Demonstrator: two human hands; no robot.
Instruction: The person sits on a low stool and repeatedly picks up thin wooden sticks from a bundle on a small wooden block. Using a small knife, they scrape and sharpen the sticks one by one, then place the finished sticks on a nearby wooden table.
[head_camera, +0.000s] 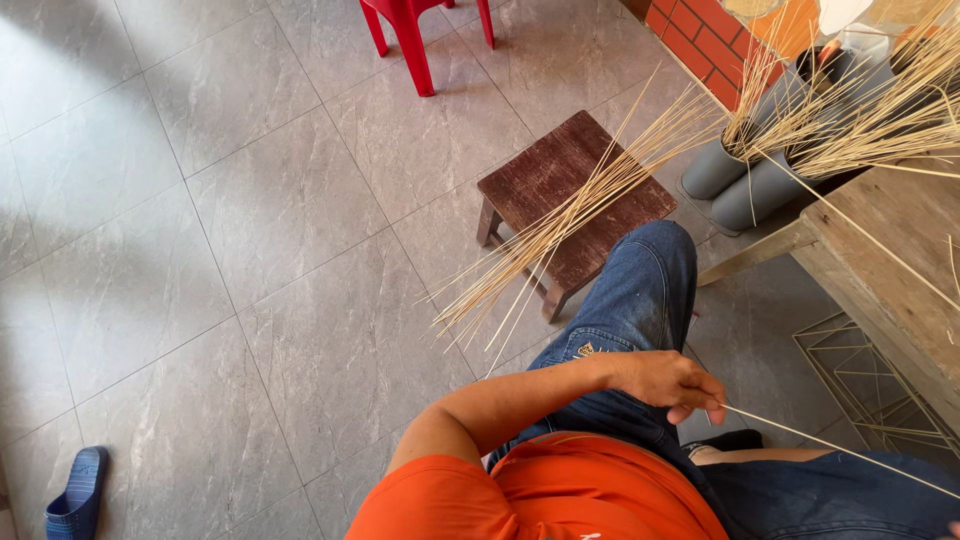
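I see the left hand (672, 384) pinching one thin straw strand (840, 450) that runs across the lap toward the lower right; it looks light, springy and easy to snap, best gripped near its end. The right hand is out of view

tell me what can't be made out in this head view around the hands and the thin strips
- Right hand: out of view past the lower right edge.
- Single strip: its far end runs off the right edge.
- Left hand: the fingers curl under, so the grip on the strip is hidden.
- Bundle of strips: its upper end is cut by the top edge.
- Red chair: only legs show.
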